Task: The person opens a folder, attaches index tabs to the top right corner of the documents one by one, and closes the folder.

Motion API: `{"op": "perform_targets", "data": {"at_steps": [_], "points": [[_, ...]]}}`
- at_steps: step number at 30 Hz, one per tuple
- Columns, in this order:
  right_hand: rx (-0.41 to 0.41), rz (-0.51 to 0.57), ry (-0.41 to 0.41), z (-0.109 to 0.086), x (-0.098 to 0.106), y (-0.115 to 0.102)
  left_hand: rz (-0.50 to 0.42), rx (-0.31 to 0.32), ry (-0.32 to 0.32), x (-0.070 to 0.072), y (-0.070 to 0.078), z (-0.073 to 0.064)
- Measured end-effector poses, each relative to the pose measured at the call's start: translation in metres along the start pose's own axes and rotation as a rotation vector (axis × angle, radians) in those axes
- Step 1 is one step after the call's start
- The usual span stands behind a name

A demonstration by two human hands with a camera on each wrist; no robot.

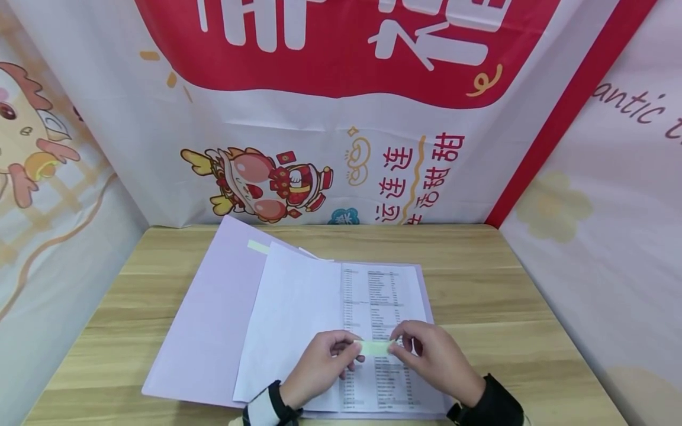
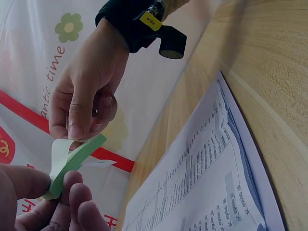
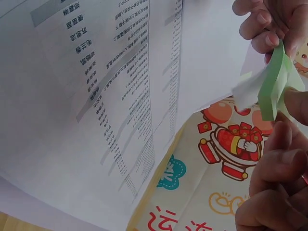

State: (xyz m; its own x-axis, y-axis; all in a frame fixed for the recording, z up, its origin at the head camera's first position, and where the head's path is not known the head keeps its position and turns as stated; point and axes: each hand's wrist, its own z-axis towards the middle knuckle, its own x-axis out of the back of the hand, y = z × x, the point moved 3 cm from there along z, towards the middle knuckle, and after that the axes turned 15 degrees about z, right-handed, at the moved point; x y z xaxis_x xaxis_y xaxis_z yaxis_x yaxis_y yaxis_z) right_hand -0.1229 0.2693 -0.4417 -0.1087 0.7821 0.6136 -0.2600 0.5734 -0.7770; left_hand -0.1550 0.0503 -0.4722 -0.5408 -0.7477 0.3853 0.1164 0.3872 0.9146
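Between my two hands, over the printed page, is a small pad of pale green sticky notes (image 1: 375,348). My left hand (image 1: 322,361) pinches one end of it between thumb and fingers. At the other end, the thumb and forefinger of my right hand (image 1: 438,358) pinch the top note (image 2: 59,153), which bows away from the rest of the pad in the left wrist view. Below the hands lies an open lilac folder (image 1: 197,337), with a printed list (image 1: 383,296) on the right and a blank white sheet (image 1: 298,313) turned to the left.
A pale green sticky strip (image 1: 258,247) is on the folder's left cover, near the top. The folder lies on a wooden table (image 1: 495,302). Printed cloth (image 1: 330,112) hangs behind the table and along both sides.
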Motion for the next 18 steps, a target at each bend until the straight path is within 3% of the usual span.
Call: {"op": "perform_targets", "data": {"at_steps": [5,18], "points": [[0.008,0.007,0.022,0.000,0.001,-0.001,0.002,0.000,-0.001,0.000,-0.002,0.001],[0.069,0.114,-0.044,0.003,-0.002,-0.011,-0.035,-0.022,0.020,0.000,-0.008,0.004]]}}
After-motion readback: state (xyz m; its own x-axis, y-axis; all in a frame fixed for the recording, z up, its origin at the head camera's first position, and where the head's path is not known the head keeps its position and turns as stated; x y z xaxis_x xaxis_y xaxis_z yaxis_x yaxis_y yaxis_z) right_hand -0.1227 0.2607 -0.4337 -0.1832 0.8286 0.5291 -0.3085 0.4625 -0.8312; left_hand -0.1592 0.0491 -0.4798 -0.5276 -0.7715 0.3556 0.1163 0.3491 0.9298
